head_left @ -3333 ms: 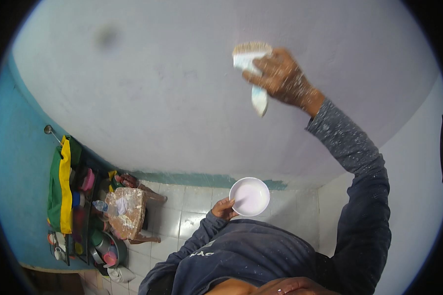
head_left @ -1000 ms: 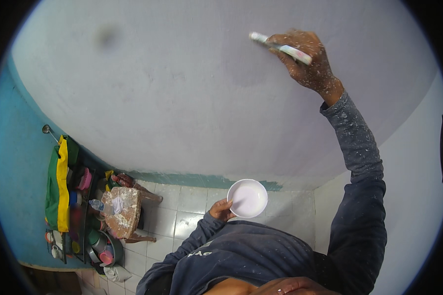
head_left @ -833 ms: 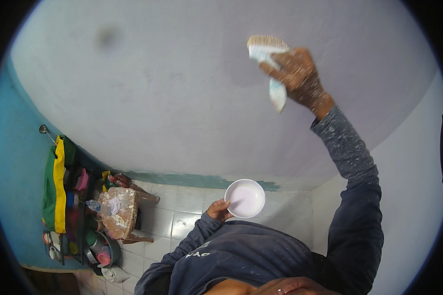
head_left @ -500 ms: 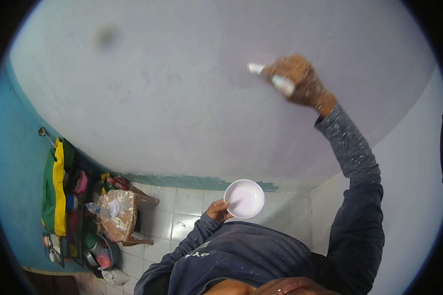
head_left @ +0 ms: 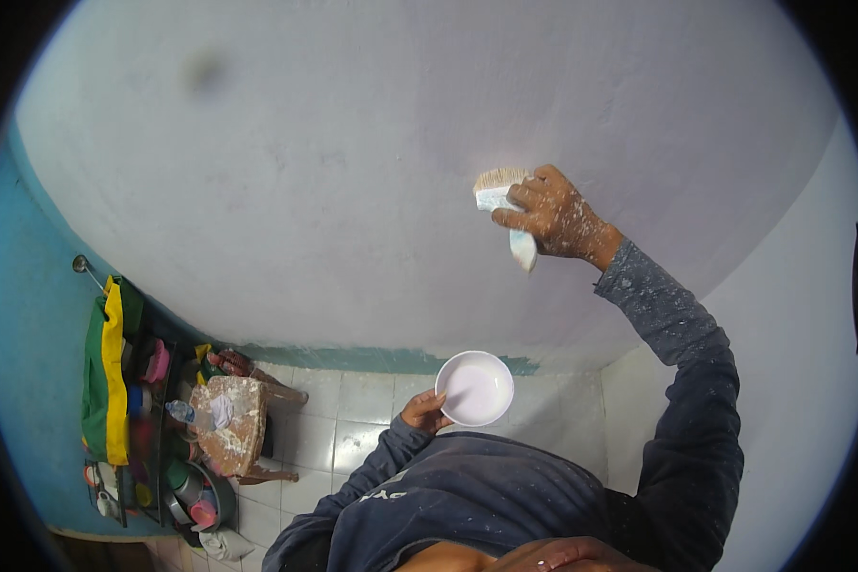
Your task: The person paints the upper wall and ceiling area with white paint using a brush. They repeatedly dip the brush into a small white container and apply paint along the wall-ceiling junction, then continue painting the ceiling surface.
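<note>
A wide paintbrush with pale bristles and a white, paint-smeared handle is gripped in my right hand. Its bristles point up and are at the pale lilac wall; whether they touch it I cannot tell. White specks cover that hand and the grey sleeve. Low in front of my body, my left hand holds a round white bowl by its left rim, thumb over the edge. Pale liquid paint lies inside the bowl.
A paint-spattered stool stands on the tiled floor at left, with a bottle and a crumpled cloth on it. Beside it are a rack under a green and yellow cover and a tub of kitchenware. A blue wall closes the left side.
My right hand has come down the wall and slightly left, and the brush has turned from sideways to bristles up. The left hand and bowl have hardly moved.
</note>
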